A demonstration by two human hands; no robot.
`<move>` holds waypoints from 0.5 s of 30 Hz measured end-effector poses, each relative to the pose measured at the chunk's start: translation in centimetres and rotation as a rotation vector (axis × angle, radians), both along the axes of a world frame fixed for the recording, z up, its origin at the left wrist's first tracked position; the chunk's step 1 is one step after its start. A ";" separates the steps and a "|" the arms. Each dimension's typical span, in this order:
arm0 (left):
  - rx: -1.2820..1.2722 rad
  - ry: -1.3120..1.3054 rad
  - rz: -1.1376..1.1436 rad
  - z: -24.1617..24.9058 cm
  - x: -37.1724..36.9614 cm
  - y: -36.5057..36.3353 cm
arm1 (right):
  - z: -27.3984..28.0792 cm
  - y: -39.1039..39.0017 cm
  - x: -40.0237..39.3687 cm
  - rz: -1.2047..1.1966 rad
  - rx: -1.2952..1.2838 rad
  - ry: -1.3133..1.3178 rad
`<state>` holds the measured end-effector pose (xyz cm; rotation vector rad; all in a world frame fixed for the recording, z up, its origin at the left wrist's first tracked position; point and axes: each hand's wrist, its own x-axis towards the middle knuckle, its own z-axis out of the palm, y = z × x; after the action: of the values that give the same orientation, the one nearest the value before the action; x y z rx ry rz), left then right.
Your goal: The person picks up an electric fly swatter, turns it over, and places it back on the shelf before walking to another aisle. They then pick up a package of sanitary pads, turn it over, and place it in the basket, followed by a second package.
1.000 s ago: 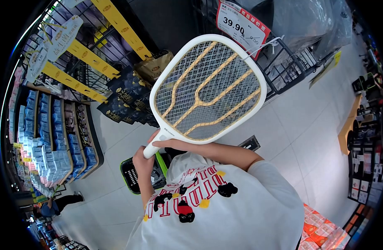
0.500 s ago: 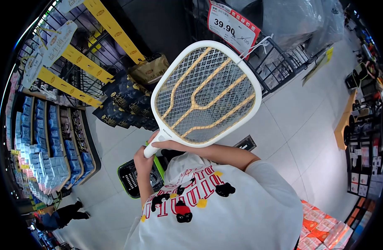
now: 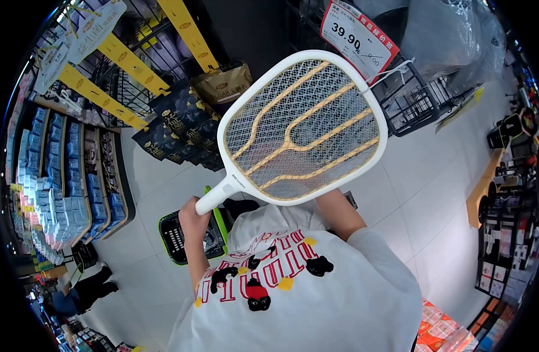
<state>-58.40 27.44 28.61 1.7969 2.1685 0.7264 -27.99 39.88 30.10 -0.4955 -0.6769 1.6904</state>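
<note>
A white electric fly swatter [image 3: 229,186] with wire mesh and yellow strips across its head is held up in front of me. My left hand [image 3: 194,215] is closed around the end of its handle. Behind the mesh, my right hand [image 3: 293,163] shows faintly through the wires, its forearm coming up under the lower rim; the fingers are blurred by the mesh. Beyond the swatter's upper right edge hangs a price sign [image 3: 358,41] reading 39.90.
A black and green shopping basket [image 3: 174,237] stands on the floor below my left hand. Dark patterned bags [image 3: 181,126] hang on a rack ahead. Shelves of blue packets [image 3: 70,176] line the left, and a person [image 3: 84,292] is farther off. Orange boxes [image 3: 436,328] sit at lower right.
My right hand has left the handle and moved behind the mesh head. The left hand now grips the handle end alone. The view has shifted slightly.
</note>
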 end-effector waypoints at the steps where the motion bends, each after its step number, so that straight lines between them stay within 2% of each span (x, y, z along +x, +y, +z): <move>1: 0.007 0.010 0.011 0.3 0.1 0.0 | 0.3 0.2 1.0 -0.075 -0.012 0.047; 4: 0.006 0.044 0.040 1.7 -0.4 -0.2 | 1.1 0.1 3.9 -0.260 -0.023 0.186; 7: 0.041 0.145 0.029 4.3 -1.7 -0.3 | 0.6 -1.1 6.6 -0.338 -0.005 0.307; 9: 0.065 0.145 0.033 5.4 -2.7 -0.5 | -0.8 -2.2 8.7 -0.288 0.056 0.415; 11: 0.076 0.163 0.035 6.5 -3.2 -0.4 | -4.2 -2.7 11.1 -0.073 0.265 0.497; 13: 0.080 0.172 0.019 7.2 -3.4 -0.2 | -3.6 -2.6 11.9 -0.021 0.359 0.375; 14: 0.080 0.171 0.011 7.5 -3.4 -0.1 | -2.4 -3.1 11.5 -0.245 0.277 0.134; 15: 0.080 0.169 0.001 7.8 -3.4 0.0 | -1.4 -3.0 11.4 -0.231 0.270 0.133</move>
<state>-61.83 27.41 36.37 1.9633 2.2749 0.6944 -16.59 36.84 28.69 -0.2561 -0.7098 1.3769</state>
